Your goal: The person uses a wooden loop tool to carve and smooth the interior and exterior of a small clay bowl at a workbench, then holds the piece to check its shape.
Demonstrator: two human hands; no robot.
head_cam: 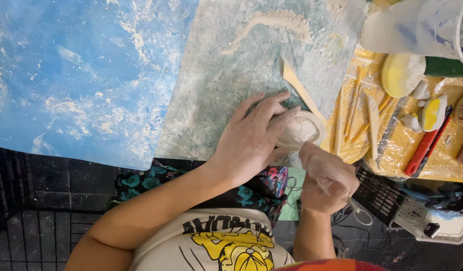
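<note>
Head view: looked straight down at a dusty grey-green work mat [231,75] on the counter, with a blue mat [76,75] beside it.
Clay piece: a small pale clay bowl [302,131] sat near the right edge of the grey-green mat, just beside the yellow tool tray [392,160].
Left hand: left hand [251,138] lay spread over the bowl's near side, fingers wrapped on its wall and steadying it, so holding the bowl.
Right hand: right hand [327,178] was curled into a fist just below the bowl's rim; couldn't tell if anything was pinched inside it.
How it'd handle: my guess is light, soft and still damp, so it would dent easily and the thin rim looked like the weak spot.
Where to grab: I'd cup it low around the wall or under the base, never by the rim.
Nearby stuff: a wooden spatula [301,90] lay touching the bowl's far side, and a red-handled knife [424,148] rested on the tray.
</note>
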